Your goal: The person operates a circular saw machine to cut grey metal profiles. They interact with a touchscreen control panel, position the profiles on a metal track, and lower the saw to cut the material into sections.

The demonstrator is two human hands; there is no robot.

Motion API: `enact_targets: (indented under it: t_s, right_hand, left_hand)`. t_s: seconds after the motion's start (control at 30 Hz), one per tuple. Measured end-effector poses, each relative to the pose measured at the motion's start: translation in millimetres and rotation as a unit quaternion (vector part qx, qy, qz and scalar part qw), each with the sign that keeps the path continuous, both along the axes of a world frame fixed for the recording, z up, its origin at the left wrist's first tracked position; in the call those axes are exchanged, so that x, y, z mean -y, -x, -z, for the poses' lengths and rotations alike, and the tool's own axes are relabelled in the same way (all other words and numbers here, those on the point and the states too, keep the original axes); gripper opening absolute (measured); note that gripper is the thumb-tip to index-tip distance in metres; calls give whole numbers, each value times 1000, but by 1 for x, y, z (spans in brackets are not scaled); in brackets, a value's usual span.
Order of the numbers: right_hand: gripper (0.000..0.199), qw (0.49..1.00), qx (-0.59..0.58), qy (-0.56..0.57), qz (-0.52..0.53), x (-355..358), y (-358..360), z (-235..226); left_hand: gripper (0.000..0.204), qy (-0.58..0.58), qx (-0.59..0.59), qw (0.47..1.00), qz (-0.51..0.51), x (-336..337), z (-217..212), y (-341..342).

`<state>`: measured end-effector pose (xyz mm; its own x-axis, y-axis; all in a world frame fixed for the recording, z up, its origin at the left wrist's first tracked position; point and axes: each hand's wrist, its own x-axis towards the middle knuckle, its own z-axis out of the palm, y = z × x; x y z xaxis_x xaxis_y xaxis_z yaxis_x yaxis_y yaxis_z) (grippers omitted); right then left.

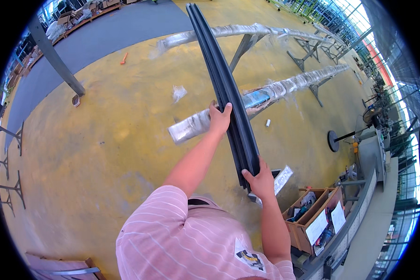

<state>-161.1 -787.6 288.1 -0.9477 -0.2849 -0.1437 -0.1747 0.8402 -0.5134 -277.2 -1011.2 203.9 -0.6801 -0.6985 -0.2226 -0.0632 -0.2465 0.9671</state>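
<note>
A long black metal profile (224, 84) with lengthwise grooves slants from the top of the view down to just in front of me. My left hand (220, 117) grips it around its middle, thumb on top and fingers partly hidden along its left side. Close to the near end, my right hand (260, 179) is closed on its right edge, with the thumb over the top. Below the profile runs a rail wrapped in clear plastic (294, 84), with a blue patch (256, 98) beside the profile. A second plastic-wrapped rail (233, 31) passes under it farther off.
Metal trestle legs (240, 51) hold up the wrapped rails. At right stand a wooden box (303, 228) with tools and papers, a bench (359, 233) and a round black base (332, 141). A grey post (56, 58) rises at left. Plastic scrap (178, 93) lies on the yellow floor.
</note>
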Motion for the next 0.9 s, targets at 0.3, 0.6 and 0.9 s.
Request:
enact_targets:
  t_s: [0.3,0.6,0.9]
  right_hand:
    - [61,982,53,182,14,-68,65,51]
    - [39,972,-226,-59,-1,-68,70,92]
    - [45,908,100,381,141,-35,1,63]
  left_hand:
    - [90,-83,-40,992,89,-57,-14,-58]
    - [92,-84,-33,981,173,-49,3,-50]
    - [69,-219,-46,962,155,-47,5,-51]
